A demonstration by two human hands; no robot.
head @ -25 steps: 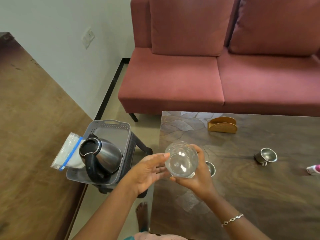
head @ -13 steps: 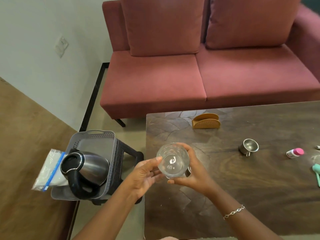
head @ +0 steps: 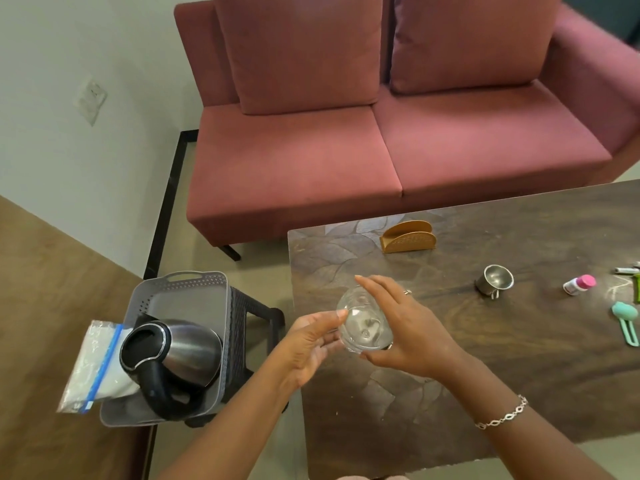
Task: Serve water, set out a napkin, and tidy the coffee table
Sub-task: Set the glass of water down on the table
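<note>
The right hand (head: 403,329) curled round an empty clear glass (head: 360,329); the left hand (head: 308,344) touched it with loose fingers. A kettle (head: 183,355) sat in the grey basket (head: 207,281)

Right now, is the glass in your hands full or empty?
Empty: the glass, gripped by the right hand and touched by the left hand, is clear throughout, no water visible.

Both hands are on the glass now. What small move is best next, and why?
Probably set the glass upright on the coffee table: it looks empty, the right hand holds it above the table's end, and the kettle stands in the grey basket beside that end.
</note>
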